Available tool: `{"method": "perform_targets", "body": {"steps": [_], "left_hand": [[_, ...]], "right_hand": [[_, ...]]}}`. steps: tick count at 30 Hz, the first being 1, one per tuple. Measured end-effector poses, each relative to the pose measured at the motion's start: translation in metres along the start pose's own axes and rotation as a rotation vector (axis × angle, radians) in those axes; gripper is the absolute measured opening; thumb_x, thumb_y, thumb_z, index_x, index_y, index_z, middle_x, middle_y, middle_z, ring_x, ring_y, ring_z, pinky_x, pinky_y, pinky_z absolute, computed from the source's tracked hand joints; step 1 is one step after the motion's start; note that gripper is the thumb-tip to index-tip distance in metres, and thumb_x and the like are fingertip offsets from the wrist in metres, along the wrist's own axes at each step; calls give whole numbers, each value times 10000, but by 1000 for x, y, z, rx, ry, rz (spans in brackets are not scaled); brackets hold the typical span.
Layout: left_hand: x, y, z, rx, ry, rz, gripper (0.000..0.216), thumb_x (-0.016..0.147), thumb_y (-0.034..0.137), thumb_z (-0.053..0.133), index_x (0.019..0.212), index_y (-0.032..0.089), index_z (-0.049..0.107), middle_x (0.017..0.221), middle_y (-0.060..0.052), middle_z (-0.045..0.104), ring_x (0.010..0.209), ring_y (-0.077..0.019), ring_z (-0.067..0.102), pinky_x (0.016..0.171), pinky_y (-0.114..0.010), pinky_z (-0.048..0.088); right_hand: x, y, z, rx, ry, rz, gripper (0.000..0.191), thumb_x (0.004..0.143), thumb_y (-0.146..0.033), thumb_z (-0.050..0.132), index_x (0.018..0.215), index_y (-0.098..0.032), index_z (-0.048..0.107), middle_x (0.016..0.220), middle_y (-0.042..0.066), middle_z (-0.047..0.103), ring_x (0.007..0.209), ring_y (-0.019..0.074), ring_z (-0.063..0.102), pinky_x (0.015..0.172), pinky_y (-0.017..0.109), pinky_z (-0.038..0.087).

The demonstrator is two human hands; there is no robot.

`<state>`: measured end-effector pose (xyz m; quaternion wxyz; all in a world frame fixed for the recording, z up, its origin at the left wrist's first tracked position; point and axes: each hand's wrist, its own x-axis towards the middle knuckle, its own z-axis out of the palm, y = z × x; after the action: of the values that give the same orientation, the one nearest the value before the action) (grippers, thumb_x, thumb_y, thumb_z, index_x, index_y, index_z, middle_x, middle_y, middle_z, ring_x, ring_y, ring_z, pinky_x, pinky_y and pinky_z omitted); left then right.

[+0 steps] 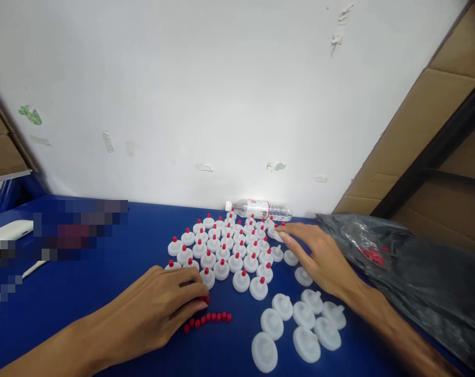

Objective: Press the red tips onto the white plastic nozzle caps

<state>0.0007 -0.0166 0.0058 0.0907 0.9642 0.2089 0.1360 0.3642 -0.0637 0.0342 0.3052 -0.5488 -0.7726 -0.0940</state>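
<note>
Several white plastic caps with red tips (225, 251) stand packed together on the blue table (103, 283). In front of them lies a short row of small red tips (211, 317). My left hand (158, 309) rests palm down with curled fingers at the left end of that row, touching the tips. Several plain white caps without red tips (300, 324) lie at the front right. My right hand (319, 256) reaches over them with fingers stretched out flat, its fingertips at a cap on the right edge of the packed group.
A clear water bottle (258, 209) lies on its side against the white wall. A crumpled black plastic bag (410, 272) with something red inside covers the table's right side. Cardboard boxes (429, 141) lean at the right. A white object (9, 230) sits at far left.
</note>
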Motion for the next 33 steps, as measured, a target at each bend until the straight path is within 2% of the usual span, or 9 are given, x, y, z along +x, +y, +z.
{"method": "perform_targets", "body": {"steps": [4,10,15,17,20,23,27,30,33], "left_hand": [[2,2,-4,35,116,56,272,1138,267,405,1172,314,671,1079,19,739,825,-124,720,657,-259,462],[1,12,-10,80,316,49,231,1116,202,407,1172,266,622,1017,9,743,798,-123,736,682,-254,503],[1,33,-11,258,468,65,266,1157,383,337,1255,248,544,1074,-14,775,858,-131,769,693,-253,524],[2,43,-10,274,459,80,313,1164,412,292,1250,245,542,1051,-3,776,845,-121,762,693,-252,523],[2,52,-7,217,461,162,329,1171,393,283,1150,244,576,975,18,762,788,-110,736,662,-258,505],[-1,55,-2,192,424,227,353,1172,324,288,1010,236,588,859,26,704,684,-124,671,589,-289,458],[-3,55,3,293,334,194,333,1125,167,292,1028,227,604,825,9,655,652,-167,603,566,-340,414],[0,53,6,253,327,204,285,1038,97,338,1022,232,588,803,-7,649,631,-179,587,546,-334,413],[1,46,5,171,336,149,247,1013,133,371,876,261,531,726,4,611,591,-171,575,534,-305,416]], "right_hand": [[-2,-5,-1,-19,72,-48,187,1057,-404,626,1125,-249,706,1112,62,752,1011,265,717,903,431,537],[-5,-31,-7,0,101,-259,138,1073,-212,593,1209,-230,610,1139,61,746,1067,200,709,919,352,541],[-10,-79,-4,147,67,-475,85,1068,-142,558,1128,-199,579,1129,61,795,1070,157,743,971,314,559],[-14,-97,0,136,60,-534,118,1073,-128,519,1094,-202,610,1115,49,806,1070,164,752,1008,333,564],[-21,-113,7,138,30,-549,215,1109,-149,464,1071,-223,663,1068,-2,822,1031,126,763,1035,256,551],[-28,-114,13,197,-37,-518,218,1132,-208,466,1208,-179,669,1105,21,823,1069,105,754,1075,203,518],[-31,-114,14,222,-41,-523,195,1110,-200,519,1231,-151,665,1089,26,826,1064,119,762,1097,227,523],[-26,-118,10,160,-45,-540,232,1108,-159,472,1187,-209,684,1101,1,828,1053,118,765,1103,233,529],[-21,-111,4,51,34,-601,288,1086,-110,463,1076,-266,705,1084,-16,831,1060,129,766,1078,258,549]]}}
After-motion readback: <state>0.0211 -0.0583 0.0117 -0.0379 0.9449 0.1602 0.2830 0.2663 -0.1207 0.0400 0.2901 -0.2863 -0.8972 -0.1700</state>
